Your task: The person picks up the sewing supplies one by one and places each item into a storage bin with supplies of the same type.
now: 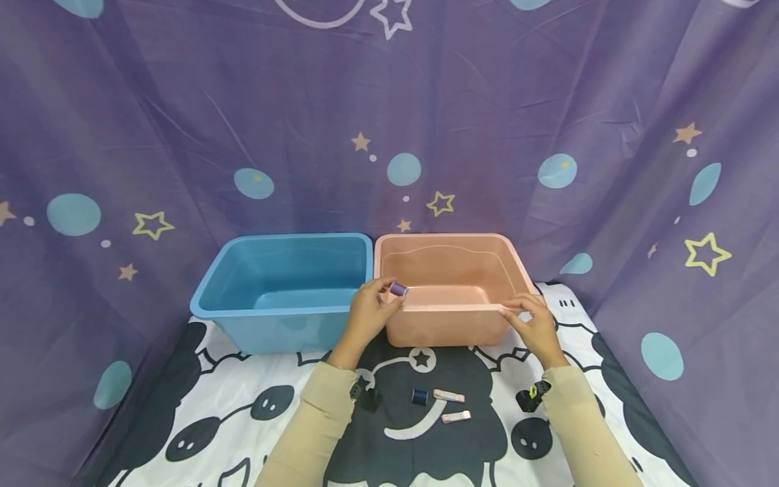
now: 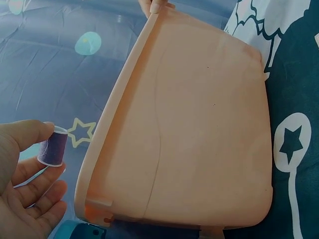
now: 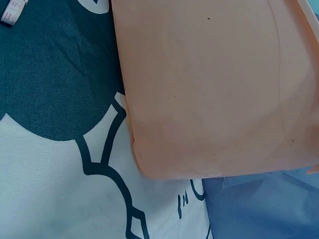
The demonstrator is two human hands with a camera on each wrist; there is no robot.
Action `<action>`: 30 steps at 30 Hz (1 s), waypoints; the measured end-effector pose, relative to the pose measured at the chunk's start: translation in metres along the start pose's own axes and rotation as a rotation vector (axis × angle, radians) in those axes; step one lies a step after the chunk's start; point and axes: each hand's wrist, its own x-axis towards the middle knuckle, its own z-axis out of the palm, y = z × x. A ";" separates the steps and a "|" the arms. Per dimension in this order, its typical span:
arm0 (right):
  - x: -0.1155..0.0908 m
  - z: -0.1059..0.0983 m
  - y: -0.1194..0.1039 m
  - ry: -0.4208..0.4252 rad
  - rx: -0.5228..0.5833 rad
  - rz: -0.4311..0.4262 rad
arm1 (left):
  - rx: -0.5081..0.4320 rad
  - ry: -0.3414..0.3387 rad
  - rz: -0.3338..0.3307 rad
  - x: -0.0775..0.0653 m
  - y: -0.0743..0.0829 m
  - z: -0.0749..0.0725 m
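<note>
Between thumb and fingers my left hand [image 1: 368,310] pinches a small purple thread spool [image 1: 398,289], above the front left rim of the peach bin [image 1: 450,328]. In the left wrist view the spool [image 2: 53,146] shows white ends and stands beside the bin's upper edge. My right hand [image 1: 535,328] grips the bin's front rim near its right corner, thumb on the outer side; its fingertips [image 2: 155,6] show at the top of the left wrist view. The right wrist view has mostly the bin's outer wall [image 3: 214,89], with the right hand out of frame.
A blue bin [image 1: 298,331] stands left of the peach one. A dark blue thread spool [image 1: 420,396] and two pale strips, one above [image 1: 449,396] the other [image 1: 456,417], lie on the patterned cloth [image 1: 255,433]. One measuring strip [image 3: 13,11] bears numbers. A purple curtain [image 1: 316,122] hangs behind.
</note>
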 end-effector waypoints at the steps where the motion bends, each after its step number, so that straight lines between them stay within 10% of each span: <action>1: 0.000 -0.001 -0.005 -0.002 -0.006 -0.002 | 0.005 0.000 -0.001 0.000 0.000 0.000; 30: 0.002 -0.003 -0.020 -0.003 0.004 0.014 | -0.015 -0.039 -0.082 0.008 -0.001 0.007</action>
